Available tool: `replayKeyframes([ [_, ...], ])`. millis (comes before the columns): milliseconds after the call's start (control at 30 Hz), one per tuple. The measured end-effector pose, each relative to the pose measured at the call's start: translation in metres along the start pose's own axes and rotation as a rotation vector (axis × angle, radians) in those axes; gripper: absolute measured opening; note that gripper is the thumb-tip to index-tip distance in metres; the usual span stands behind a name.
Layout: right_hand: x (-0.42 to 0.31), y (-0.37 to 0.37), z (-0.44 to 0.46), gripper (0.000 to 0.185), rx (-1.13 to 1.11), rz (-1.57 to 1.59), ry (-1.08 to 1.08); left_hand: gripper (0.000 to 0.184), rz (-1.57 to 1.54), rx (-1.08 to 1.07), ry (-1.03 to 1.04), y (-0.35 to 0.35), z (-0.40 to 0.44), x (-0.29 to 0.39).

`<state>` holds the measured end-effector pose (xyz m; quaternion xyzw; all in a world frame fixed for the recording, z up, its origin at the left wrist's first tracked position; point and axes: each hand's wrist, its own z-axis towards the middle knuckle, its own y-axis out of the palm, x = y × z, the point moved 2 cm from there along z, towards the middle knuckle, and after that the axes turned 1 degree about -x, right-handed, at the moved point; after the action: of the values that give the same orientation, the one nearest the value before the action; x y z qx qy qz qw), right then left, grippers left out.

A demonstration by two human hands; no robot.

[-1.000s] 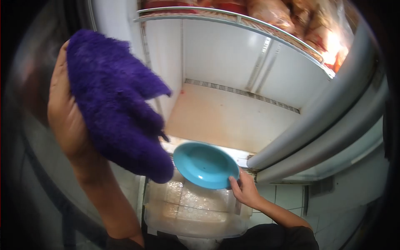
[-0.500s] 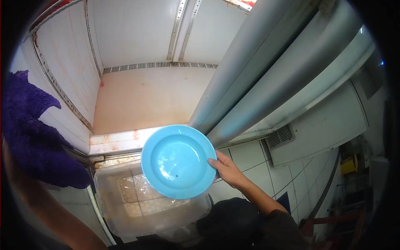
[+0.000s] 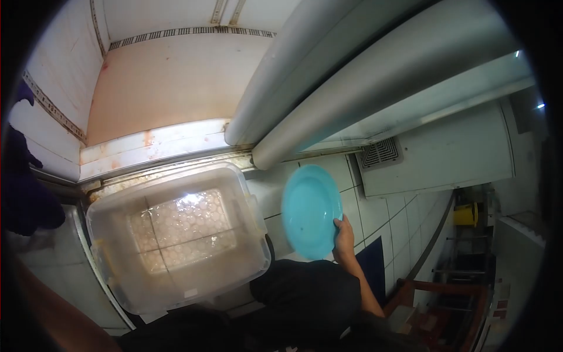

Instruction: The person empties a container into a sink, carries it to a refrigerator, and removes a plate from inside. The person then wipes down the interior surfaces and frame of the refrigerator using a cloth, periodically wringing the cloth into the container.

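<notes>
Bowl of turquoise colour (image 3: 311, 214) is in the air, somewhat tilted, over the tiled floor (image 3: 272, 193), to the right of the translucent plastic box (image 3: 111, 234) and apart from it. The right hand (image 3: 345, 239) grasps it at the rim. The box is in front of the open white cabinet (image 3: 170, 82); its bottom looks wet and bubbly. Purple cloth (image 3: 26, 202) is at the left edge; the left hand is hidden there, so I cannot tell its grip.

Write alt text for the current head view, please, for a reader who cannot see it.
A person's right hand holds a turquoise bowl by its rim above a tiled floor. Beside it, a translucent plastic tub stands before an open cabinet, and purple cloth shows at the picture's left edge.
</notes>
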<state>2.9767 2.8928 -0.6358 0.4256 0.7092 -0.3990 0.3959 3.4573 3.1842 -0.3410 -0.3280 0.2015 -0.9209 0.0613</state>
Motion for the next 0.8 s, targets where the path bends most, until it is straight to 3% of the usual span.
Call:
replayKeyframes([
  [67, 0.062, -0.036, 0.017, 0.04, 0.132, 0.15, 0.159, 0.033, -0.003, -0.004, -0.003, 0.002, 0.001, 0.004],
  [100, 0.08, -0.044, 0.02, 0.04, 0.135, 0.157, 0.149, 0.033, 0.001, -0.004, -0.003, 0.001, 0.001, 0.006],
  [167, 0.12, -0.056, 0.027, 0.04, 0.25, 0.038, 0.379, 0.032, 0.0, -0.014, -0.006, 0.0, 0.001, 0.009],
  [267, 0.246, -0.107, 0.071, 0.037, 0.212, 0.053, 0.28, 0.025, -0.017, -0.099, 0.05, -0.002, 0.004, -0.002],
  [300, 0.252, -0.11, 0.079, 0.034, 0.156, -0.053, 0.298, 0.021, -0.02, -0.149, 0.106, -0.008, 0.007, -0.008],
  [333, 0.257, -0.113, 0.086, 0.032, 0.099, -0.16, 0.311, 0.028, -0.053, -0.115, 0.005, -0.008, 0.001, -0.015],
  [433, 0.201, -0.074, 0.077, 0.037, 0.161, -0.279, 0.505, 0.023, -0.317, -0.21, -0.093, -0.005, 0.0, -0.019],
  [467, 0.212, -0.083, 0.097, 0.037, -0.107, -0.66, 0.497, 0.02, -0.322, -0.239, -0.071, -0.006, 0.001, -0.018],
  [533, 0.24, -0.104, 0.139, 0.045, -0.603, -1.509, 0.184, 0.016, -0.331, -0.281, -0.069, -0.005, 0.001, -0.012],
  [600, 0.142, -0.07, 0.1, 0.044, -0.158, -1.449, 0.027, 0.017, -0.358, -0.294, -0.056, -0.002, 0.0, -0.008],
  [667, -0.026, 0.04, 0.035, 0.044, -0.526, -0.548, 0.307, 0.017, -0.326, -0.351, -0.005, 0.007, 0.001, -0.011],
  [700, -0.077, 0.081, 0.017, 0.04, -0.714, -0.456, -0.018, 0.018, -0.274, -0.307, 0.059, 0.018, -0.003, -0.012],
  [733, -0.124, 0.125, -0.006, 0.038, -0.823, -0.399, -0.304, 0.02, -0.203, -0.384, -0.012, 0.025, -0.004, -0.014],
  [800, -0.18, 0.199, -0.03, 0.045, -0.869, -0.368, -0.715, 0.02, -0.076, -0.472, -0.095, 0.039, -0.011, -0.01],
])
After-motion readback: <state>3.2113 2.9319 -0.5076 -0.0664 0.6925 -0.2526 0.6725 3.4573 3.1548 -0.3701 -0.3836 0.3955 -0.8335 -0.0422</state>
